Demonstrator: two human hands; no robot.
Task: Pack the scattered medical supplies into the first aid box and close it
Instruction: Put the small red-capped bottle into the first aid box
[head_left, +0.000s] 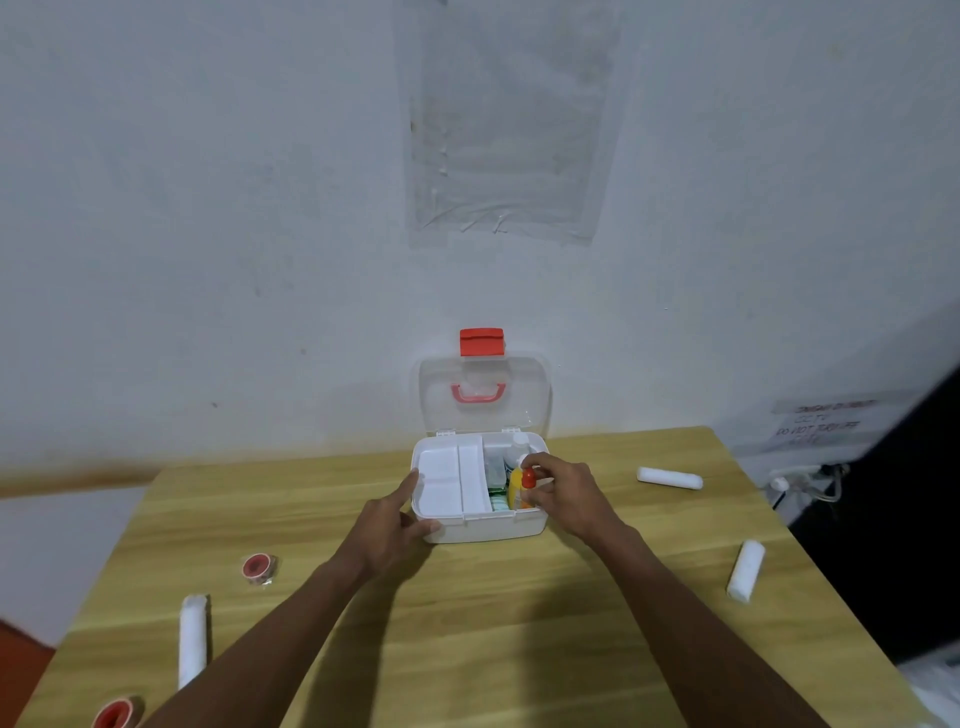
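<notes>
White first aid box (480, 525), lid open, mid-worktop (467, 623); steadied by left hand (389, 525), fingers spread. Yellow bottle (519, 486) pinched by right hand (563, 491) inside. Risk: bottle toppled if released tilted.

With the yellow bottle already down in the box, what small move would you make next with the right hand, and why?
Probably let go and lift the right hand clear. Its grip is on the yellow bottle with the red cap, which stands upright in the right compartment of the open first aid box, while the left hand steadies the box's front left corner. Three gauze rolls, the nearest, lie unpacked.
</notes>
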